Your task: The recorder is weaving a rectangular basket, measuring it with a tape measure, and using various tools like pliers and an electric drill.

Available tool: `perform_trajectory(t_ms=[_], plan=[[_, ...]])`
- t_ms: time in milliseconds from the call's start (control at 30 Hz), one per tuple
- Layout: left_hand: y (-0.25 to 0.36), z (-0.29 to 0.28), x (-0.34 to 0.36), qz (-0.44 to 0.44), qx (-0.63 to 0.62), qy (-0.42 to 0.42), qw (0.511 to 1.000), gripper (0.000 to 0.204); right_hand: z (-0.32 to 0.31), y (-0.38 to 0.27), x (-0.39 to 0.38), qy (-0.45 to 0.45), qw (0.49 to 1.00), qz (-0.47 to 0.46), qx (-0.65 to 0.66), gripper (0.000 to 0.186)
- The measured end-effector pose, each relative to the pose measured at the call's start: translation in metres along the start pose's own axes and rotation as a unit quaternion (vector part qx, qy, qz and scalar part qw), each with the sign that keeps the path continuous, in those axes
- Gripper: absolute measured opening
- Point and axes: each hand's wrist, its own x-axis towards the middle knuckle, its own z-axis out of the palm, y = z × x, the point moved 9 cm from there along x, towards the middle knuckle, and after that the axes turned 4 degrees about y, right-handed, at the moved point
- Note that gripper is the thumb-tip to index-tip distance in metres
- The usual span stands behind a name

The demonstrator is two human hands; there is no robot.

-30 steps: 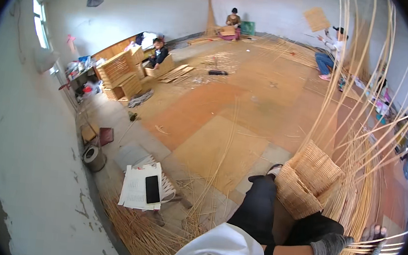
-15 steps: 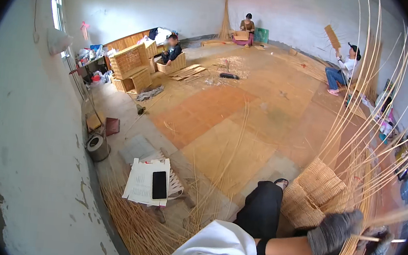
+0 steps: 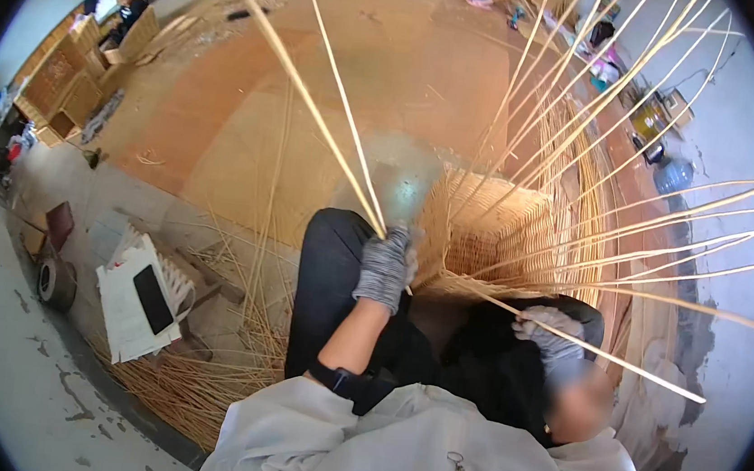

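My left hand, in a grey glove, is closed round a couple of long pale wicker rods. They slant up and to the left from the fist, above my dark-trousered left knee. To the right of that hand a woven wicker basket lies against my legs, its hollow inside showing. Many unwoven rods fan out from its rim. My right hand, also gloved, is by the basket's near side with its fingers curled. Across it runs another wicker rod, coming from the basket's near edge toward the lower right.
A small stand on the left bears a white booklet and a black phone. Loose rods are heaped along the left wall. Finished wicker boxes and a seated person are farther off. A blue water jug stands right.
My view has swung down and to the right. The hands, earlier together at a stick at lower right, are now apart, the left one holding rods upright over my knee. The basket's inside now shows.
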Motion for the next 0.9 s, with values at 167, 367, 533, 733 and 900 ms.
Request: perform_trajectory(t_ms=[167, 367, 533, 733, 900], plan=[[-0.178, -0.042, 0.076, -0.169, -0.078, 0.050, 0.981, 0.026, 0.048, 0.035, 0.002, 0.066, 0.997, 0.030, -0.002, 0.006], [-0.276, -0.058, 0.054, -0.337, -0.134, 0.037, 0.931, 0.025, 0.075, 0.042, 0.015, 0.056, 0.985, 0.113, 0.117, 0.008], [-0.266, -0.045, 0.048, -0.339, -0.153, 0.049, 0.927, 0.024, 0.081, 0.035, 0.038, 0.014, 0.993, 0.086, 0.083, 0.017], [-0.245, -0.020, 0.022, -0.366, -0.121, 0.045, 0.922, 0.026, 0.095, 0.016, 0.062, -0.020, 0.993, 0.058, -0.098, 0.006], [-0.210, 0.004, 0.018, -0.412, -0.221, 0.094, 0.879, 0.024, 0.110, 0.022, 0.086, -0.057, 0.985, 0.067, -0.151, 0.004]])
